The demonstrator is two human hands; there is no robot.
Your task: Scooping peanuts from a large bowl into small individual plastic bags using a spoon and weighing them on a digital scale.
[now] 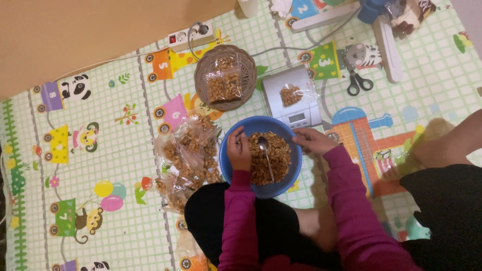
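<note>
A big blue bowl (pixel 291 173) full of nuts (pixel 277 163) sits on the play mat (pixel 100 150) in front of the person. The left hand (pixel 239 150) curls on the rim at nine o'clock. The right hand (pixel 312 140) rests on the rim at two o'clock; I cannot tell if it grips. A spoon (pixel 265 154) lies in the nuts. A silver scale (pixel 293 98) sits at twelve o'clock.

You're looking down at a play mat (pixel 100 150) with a pale green grid, printed with cartoon trains, animals and balloons. Beyond its upper left edge you see bare tan floor (pixel 75 35). The light is even and soft.
</note>
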